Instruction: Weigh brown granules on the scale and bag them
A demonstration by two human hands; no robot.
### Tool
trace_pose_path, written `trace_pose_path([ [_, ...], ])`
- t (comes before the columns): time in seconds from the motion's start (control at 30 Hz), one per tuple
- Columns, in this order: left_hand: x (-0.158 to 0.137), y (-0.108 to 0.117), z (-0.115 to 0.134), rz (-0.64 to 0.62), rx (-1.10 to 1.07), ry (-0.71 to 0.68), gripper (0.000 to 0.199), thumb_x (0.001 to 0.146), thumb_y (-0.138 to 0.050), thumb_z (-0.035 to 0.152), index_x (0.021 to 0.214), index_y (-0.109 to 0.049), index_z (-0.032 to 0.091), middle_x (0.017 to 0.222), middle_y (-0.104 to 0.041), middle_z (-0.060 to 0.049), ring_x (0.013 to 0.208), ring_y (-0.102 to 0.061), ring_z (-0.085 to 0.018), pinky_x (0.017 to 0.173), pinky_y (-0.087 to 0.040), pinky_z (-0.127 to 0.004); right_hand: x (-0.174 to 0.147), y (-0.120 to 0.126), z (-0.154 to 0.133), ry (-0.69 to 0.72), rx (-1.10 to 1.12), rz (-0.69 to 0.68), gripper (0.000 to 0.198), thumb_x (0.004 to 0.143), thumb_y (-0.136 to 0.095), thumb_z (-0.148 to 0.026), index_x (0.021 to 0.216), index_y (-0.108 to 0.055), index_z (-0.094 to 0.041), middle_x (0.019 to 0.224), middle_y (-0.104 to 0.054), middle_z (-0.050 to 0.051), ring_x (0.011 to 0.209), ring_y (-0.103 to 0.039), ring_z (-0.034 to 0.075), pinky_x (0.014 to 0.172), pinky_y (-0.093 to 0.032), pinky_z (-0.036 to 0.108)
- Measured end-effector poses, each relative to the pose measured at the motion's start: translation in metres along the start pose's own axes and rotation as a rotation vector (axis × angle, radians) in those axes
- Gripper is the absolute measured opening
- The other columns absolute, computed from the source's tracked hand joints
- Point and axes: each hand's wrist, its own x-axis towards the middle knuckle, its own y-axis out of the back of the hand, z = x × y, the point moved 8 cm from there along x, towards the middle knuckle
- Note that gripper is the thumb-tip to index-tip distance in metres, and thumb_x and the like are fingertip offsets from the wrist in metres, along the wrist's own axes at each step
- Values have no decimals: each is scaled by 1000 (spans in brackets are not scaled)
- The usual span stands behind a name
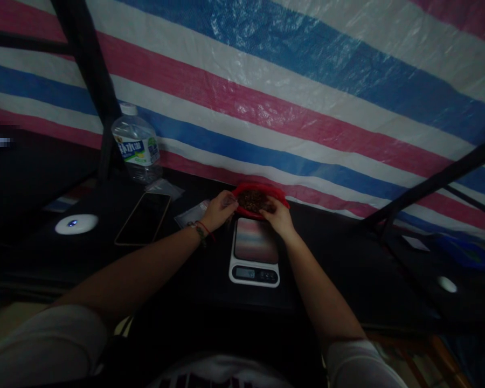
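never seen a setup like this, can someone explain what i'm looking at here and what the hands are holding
There's no machine: these are a person's bare hands, seen by a camera on their own head, looking forward and down. On the dark table lie a scale, a phone, a bottle and a white oval device. Beyond the scale is a red bowl of brown bits. The left hand is at its left edge; the right hand reaches in from the right. What either grips is too dim to tell.
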Motion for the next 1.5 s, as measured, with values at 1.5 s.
trace_pose_path([
  [1.5,1,0,-2,-10,46,18,27,82,-59,43,95,-56,19,78,-63,0,66,-61,-14,62,-50,-27,-4,3,19,-169,166,-9,43,70,-76,-34,108,-70,-16,105,-75,10,96,-71,23,93,-53,39],
])
